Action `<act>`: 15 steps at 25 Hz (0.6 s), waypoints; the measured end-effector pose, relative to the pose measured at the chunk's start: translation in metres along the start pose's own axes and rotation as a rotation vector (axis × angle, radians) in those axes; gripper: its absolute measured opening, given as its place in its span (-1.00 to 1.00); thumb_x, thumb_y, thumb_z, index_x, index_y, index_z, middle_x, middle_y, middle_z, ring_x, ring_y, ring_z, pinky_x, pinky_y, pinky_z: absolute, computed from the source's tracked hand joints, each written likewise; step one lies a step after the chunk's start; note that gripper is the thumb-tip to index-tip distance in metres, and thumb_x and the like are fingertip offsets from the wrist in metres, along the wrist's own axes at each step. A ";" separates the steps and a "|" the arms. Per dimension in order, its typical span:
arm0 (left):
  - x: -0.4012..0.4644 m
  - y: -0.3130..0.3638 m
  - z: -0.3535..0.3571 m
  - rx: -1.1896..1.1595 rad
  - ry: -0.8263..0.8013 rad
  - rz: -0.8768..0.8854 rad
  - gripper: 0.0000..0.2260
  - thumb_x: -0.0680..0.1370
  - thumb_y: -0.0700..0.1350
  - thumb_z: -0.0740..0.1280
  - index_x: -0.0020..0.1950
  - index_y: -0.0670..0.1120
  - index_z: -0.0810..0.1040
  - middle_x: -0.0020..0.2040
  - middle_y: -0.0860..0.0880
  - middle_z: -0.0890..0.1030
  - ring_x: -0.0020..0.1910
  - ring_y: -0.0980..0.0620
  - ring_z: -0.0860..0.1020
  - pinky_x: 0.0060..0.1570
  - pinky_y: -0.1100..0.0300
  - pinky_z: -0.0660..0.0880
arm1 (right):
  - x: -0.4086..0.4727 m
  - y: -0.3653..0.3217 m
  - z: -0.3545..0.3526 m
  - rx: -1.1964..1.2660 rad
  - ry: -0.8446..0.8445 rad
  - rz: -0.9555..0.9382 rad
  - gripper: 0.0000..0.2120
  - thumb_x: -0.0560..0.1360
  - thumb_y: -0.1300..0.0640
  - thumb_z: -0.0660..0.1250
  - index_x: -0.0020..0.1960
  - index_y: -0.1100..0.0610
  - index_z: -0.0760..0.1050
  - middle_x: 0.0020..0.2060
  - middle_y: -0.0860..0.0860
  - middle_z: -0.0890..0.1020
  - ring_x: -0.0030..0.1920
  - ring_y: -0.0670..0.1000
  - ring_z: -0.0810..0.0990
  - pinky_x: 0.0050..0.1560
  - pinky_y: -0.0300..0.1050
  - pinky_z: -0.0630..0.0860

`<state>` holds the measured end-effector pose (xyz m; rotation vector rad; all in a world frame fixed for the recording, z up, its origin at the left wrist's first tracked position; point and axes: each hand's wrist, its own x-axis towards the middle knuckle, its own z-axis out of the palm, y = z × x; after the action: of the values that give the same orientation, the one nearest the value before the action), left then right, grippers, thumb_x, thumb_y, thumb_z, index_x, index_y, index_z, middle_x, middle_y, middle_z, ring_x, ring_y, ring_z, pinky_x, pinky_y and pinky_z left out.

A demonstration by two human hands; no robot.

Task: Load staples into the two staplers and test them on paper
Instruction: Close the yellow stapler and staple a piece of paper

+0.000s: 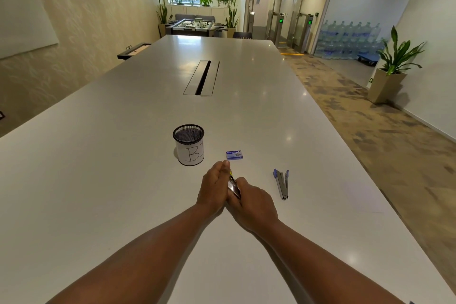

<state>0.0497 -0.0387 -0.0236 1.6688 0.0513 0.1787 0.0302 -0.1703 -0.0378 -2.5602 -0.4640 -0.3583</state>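
Observation:
My left hand [214, 187] and my right hand [251, 201] are pressed together around a small stapler [233, 186] with a yellow edge and a dark metal body, just above the white table [123, 180]. Most of that stapler is hidden between my palms. A blue box of staples [234, 155] lies just beyond my fingertips. A second stapler [282, 183], blue with its silver magazine swung open, lies on the table to the right of my right hand. A sheet of white paper [360, 195] lies faintly visible further right.
A black mesh pen cup [188, 144] wrapped in a paper label marked "B" stands left of the staple box. A cable slot [202, 78] sits in the table's middle. The table's right edge runs close to the paper.

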 end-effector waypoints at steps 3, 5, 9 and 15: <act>-0.002 0.002 0.001 -0.008 0.012 0.021 -0.52 0.59 0.30 0.17 -0.12 -0.13 0.45 -0.33 0.01 0.48 -0.31 0.03 0.43 -0.24 0.00 0.40 | -0.001 0.000 -0.003 0.035 0.018 0.002 -0.68 0.60 -0.31 0.11 -0.09 -0.08 0.31 -0.39 -0.12 0.49 -0.42 -0.07 0.47 -0.41 -0.10 0.43; -0.005 0.003 0.003 0.033 0.032 0.039 -0.54 0.59 0.28 0.15 -0.11 -0.13 0.45 -0.33 0.00 0.50 -0.33 0.06 0.44 -0.27 0.05 0.42 | -0.004 0.000 -0.007 0.063 0.040 0.035 -0.69 0.57 -0.33 0.15 -0.09 -0.09 0.32 -0.38 -0.12 0.50 -0.41 -0.05 0.48 -0.38 -0.05 0.46; -0.014 0.003 0.002 0.120 0.055 0.124 -0.72 0.69 0.05 0.09 -0.11 -0.01 0.46 -0.35 -0.02 0.49 -0.37 0.14 0.41 -0.30 0.19 0.39 | -0.016 0.004 -0.016 0.166 0.121 0.147 -0.69 0.53 -0.35 0.20 -0.08 -0.11 0.34 -0.39 -0.13 0.51 -0.38 -0.06 0.52 -0.37 -0.05 0.47; -0.032 -0.003 0.021 0.296 -0.088 0.258 -0.72 0.62 0.12 0.04 -0.20 0.05 0.38 -0.38 0.02 0.43 -0.34 0.01 0.40 -0.23 -0.15 0.47 | -0.044 0.025 -0.044 0.243 0.224 0.312 -0.79 0.43 -0.24 0.25 -0.08 -0.14 0.35 -0.41 -0.16 0.52 -0.37 -0.15 0.54 -0.36 -0.21 0.42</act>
<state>0.0212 -0.0640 -0.0314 1.9744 -0.2151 0.3036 -0.0068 -0.2251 -0.0272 -2.2743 -0.0214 -0.4378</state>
